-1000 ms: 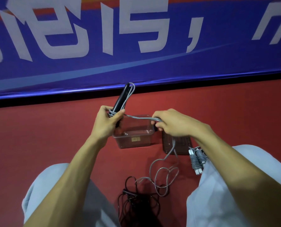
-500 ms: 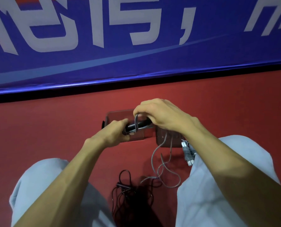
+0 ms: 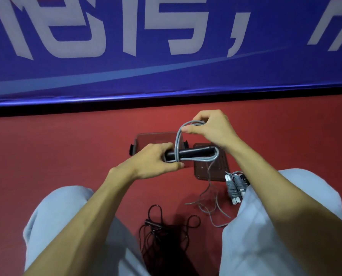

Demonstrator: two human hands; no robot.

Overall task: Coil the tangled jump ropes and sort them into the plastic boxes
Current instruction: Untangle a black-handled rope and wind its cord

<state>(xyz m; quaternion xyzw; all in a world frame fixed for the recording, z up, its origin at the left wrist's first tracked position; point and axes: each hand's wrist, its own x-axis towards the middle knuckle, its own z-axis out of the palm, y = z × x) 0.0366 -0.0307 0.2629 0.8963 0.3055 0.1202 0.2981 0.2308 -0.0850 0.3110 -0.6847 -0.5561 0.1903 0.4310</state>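
My left hand (image 3: 156, 162) grips the black handles (image 3: 194, 152) of a grey jump rope, held level above the boxes. My right hand (image 3: 210, 128) pinches a loop of the grey cord (image 3: 178, 140) above the handles; the cord wraps around them. The loose grey tail (image 3: 210, 204) hangs down to the floor. Below the hands stand a clear plastic box (image 3: 152, 138) and a darker box (image 3: 210, 168) to its right. A coiled grey rope (image 3: 235, 188) lies beside the darker box. A tangled black rope (image 3: 166, 234) lies between my knees.
I sit on a red floor (image 3: 56, 156) with both knees in light trousers at the frame's bottom. A blue banner (image 3: 166, 66) with white characters runs along the wall just behind the boxes.
The handles have gone from upright to level. My right hand has lifted a cord loop above the handles. More cord is wound on, and the tail on the floor is shorter.
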